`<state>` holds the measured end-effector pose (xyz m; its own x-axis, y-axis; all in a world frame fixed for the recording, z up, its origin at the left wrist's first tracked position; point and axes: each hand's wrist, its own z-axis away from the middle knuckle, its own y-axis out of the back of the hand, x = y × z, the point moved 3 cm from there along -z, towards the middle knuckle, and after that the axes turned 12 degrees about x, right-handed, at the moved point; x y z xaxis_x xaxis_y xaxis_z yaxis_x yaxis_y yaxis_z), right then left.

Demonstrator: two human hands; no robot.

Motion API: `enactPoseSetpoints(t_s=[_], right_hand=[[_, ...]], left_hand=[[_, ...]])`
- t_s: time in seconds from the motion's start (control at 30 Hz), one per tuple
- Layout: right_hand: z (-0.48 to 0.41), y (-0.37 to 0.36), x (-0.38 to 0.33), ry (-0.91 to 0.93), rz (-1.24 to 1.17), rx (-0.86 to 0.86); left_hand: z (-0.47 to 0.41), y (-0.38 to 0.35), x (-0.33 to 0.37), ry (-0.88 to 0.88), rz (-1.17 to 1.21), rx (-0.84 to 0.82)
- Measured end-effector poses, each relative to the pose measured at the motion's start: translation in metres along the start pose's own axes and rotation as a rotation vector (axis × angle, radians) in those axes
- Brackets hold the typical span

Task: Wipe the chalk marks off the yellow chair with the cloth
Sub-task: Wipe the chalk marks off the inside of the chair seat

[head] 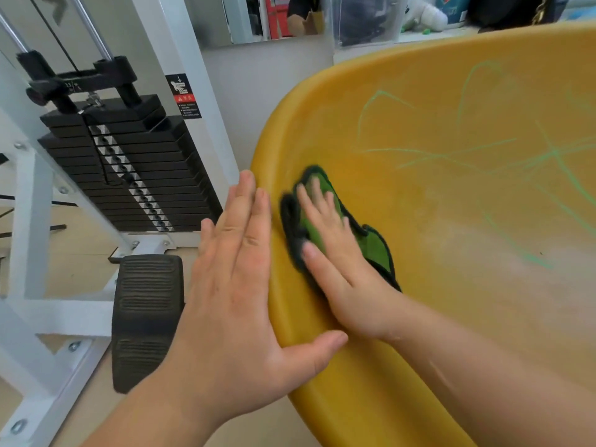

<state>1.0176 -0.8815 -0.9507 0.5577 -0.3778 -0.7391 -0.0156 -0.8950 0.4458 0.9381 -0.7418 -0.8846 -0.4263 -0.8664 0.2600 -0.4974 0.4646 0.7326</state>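
The yellow chair point(451, 221) fills the right half of the view, its curved shell facing me. Green chalk marks point(483, 156) cross its upper and right parts. A green cloth with a black border point(377, 250) lies flat on the shell near the left rim. My right hand point(338, 253) presses on the cloth with straight, spread fingers. My left hand point(238, 285) rests flat against the outside of the chair's left rim, fingers straight and the thumb hooked over the rim's edge.
A white weight machine with a black weight stack point(129, 169) stands at the left. A black ribbed foot pedal point(145, 317) lies on the floor beside the chair. Shelves with assorted items point(387, 17) run along the back.
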Motion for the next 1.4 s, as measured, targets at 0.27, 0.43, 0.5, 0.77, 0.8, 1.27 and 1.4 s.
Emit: enactPoseSetpoints(t_s=[0.27,0.43,0.5,0.77,0.8,1.27,1.4], right_hand=[[-0.033,0.056,0.099,-0.594,0.389,0.077],[-0.063,0.005,-0.024,-0.138,-0.062,0.111],[-0.039,0.002,-0.039,-0.038,-0.16,0.072],[0.019,0.074,0.125,-0.42,0.635,0.048],[0.016,0.09,0.141,-0.587,0.692,0.104],[-0.033,0.025,0.055,-0.193,0.252,0.066],[-0.011,0.079,0.147,-0.646,0.685,0.133]], left_hand=[[0.003,0.004,0.004,0.028,-0.044,-0.082],[0.003,0.005,0.002,0.042,-0.036,-0.092],[0.003,0.004,0.001,0.039,-0.032,-0.087],[0.008,0.004,0.003,0.038,-0.003,-0.08],[0.008,0.004,0.005,0.046,-0.004,-0.077],[0.008,0.0,0.003,0.036,0.023,-0.009],[0.008,0.001,0.003,0.035,0.037,-0.003]])
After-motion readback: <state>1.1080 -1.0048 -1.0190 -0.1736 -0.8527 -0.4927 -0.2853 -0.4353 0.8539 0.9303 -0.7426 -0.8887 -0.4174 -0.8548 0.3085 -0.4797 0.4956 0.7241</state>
